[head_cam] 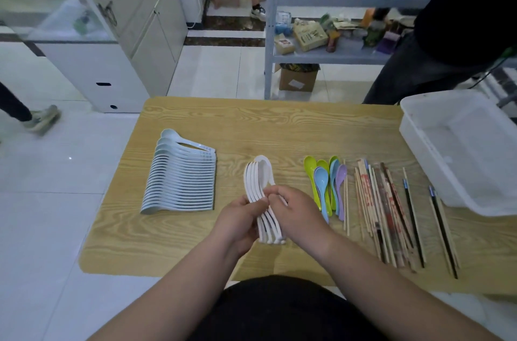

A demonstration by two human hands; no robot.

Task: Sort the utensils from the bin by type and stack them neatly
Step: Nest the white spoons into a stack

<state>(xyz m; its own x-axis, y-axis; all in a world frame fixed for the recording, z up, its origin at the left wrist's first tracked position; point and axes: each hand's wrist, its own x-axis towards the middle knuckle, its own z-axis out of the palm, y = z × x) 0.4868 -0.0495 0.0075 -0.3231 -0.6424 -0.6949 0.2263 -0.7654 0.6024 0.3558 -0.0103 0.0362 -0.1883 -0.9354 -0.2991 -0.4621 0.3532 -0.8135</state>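
Gripping a nested stack of white spoons (pixel 260 192) above the desk (pixel 195 228), left hand (pixel 237 219) fingers curled around the handles, right hand (pixel 296 212) fingers pinching the stack's middle, spoon bowls pointing away beyond the fingertips.

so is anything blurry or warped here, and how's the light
Head view: dim, flat light; wide lens bows the table edges; the shoe at far left is motion-blurred; left hand, right hand and white spoons look sharp.
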